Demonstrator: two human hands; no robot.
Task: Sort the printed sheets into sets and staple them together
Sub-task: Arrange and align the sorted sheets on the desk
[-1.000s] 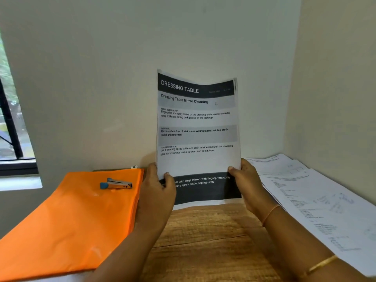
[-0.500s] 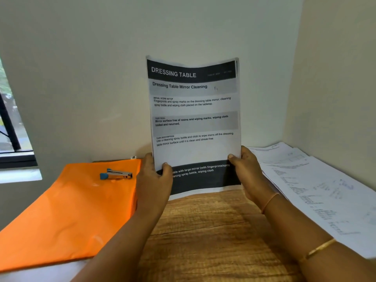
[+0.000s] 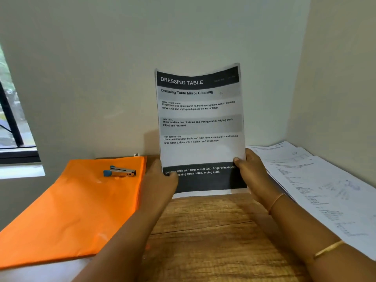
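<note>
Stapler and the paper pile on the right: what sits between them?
Head view: the printed sheet, held upright by the left hand and right hand, plus bare wooden tabletop.

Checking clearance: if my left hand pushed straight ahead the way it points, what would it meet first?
Probably the pale painted wall behind the printed white sheet that the left hand grips, though depth is unclear.
</note>
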